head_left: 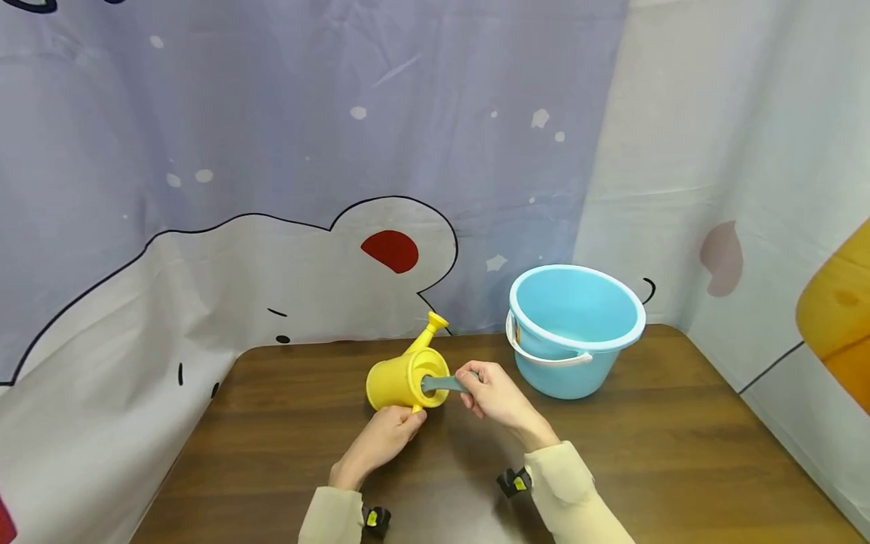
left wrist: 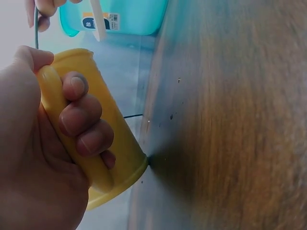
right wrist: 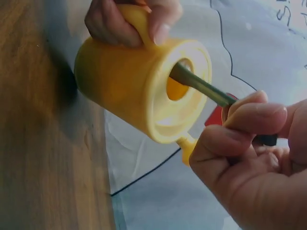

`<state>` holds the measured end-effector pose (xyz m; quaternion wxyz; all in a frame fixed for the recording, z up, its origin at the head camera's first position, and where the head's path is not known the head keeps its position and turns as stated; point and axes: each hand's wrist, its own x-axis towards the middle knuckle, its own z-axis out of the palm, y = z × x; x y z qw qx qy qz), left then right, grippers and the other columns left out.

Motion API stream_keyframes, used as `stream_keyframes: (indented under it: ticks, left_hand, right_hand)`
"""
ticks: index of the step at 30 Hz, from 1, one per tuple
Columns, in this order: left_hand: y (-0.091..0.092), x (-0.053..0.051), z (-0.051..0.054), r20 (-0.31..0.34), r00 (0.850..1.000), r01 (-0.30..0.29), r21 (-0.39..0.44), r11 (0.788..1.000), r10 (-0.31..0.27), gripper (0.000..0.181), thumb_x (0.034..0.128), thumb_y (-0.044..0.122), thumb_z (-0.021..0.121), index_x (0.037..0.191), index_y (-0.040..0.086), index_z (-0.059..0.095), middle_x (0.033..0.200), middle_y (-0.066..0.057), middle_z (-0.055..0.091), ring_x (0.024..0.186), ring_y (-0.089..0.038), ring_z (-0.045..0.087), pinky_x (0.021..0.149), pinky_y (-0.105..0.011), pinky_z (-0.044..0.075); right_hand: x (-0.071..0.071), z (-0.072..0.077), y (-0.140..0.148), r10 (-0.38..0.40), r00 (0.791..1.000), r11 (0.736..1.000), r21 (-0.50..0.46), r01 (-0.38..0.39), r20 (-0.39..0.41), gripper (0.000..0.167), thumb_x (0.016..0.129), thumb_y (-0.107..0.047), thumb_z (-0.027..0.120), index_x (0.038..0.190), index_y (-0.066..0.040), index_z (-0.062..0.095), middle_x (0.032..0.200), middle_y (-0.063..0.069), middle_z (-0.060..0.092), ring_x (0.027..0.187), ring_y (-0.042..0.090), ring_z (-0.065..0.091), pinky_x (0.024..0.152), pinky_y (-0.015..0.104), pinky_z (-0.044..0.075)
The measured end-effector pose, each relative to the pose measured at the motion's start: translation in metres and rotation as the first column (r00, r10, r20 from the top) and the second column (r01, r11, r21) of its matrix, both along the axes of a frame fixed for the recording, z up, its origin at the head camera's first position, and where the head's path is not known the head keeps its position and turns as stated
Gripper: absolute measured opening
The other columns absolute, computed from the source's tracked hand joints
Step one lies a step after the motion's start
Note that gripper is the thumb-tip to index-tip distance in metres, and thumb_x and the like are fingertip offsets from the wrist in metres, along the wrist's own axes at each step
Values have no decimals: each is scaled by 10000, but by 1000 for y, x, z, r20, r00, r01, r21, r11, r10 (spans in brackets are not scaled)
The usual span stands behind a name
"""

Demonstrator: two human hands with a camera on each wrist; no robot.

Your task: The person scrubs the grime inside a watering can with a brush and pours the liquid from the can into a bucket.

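Observation:
A yellow watering can is tilted over the table, its open top turned toward my right hand and its spout pointing up and away. My left hand grips the can's handle, with the fingers curled round it. My right hand pinches the grey-green handle of a slim tool. The tool's far end goes through the round hole in the can's top and is hidden inside, so its kind cannot be told. Near the can's lower edge lies a shadow; whether that edge touches the table is unclear.
A light blue bucket with a white carrying handle stands at the back right of the brown wooden table, beyond my right hand. A patterned curtain hangs behind the table and along its sides.

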<state>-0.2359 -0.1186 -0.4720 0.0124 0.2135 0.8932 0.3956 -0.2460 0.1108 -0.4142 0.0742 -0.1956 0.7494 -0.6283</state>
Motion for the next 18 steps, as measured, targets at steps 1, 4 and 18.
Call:
stream_keyframes:
  ticks: [1, 4, 18]
  left_hand:
    - [0, 0, 0, -5, 1000, 0, 0, 1000, 0, 465, 1018, 269, 507, 568, 166, 450, 508, 110, 346, 448, -41, 291, 445, -227, 233]
    - [1, -1, 0, -7, 1000, 2, -7, 1000, -2, 468, 1017, 275, 507, 564, 171, 446, 504, 111, 344, 445, -40, 289, 443, -224, 233]
    - [2, -3, -1, -9, 1000, 10, -12, 1000, -10, 477, 1016, 304, 504, 561, 176, 447, 491, 117, 349, 427, -37, 283, 426, -222, 225]
  right_hand:
    - [0, 0, -2, -10, 1000, 1000, -2, 10, 5, 249, 1028, -106, 456, 943, 112, 541, 569, 42, 488, 404, 118, 384, 440, 219, 326]
    - [1, -3, -8, -53, 998, 999, -6, 53, 27, 243, 1034, -100, 443, 952, 108, 540, 568, 44, 484, 405, 117, 383, 434, 220, 319]
    - [8, -17, -37, -209, 978, 978, 2, 209, -6, 197, 1021, -75, 462, 968, 82, 570, 572, 57, 525, 366, 79, 415, 406, 220, 339]
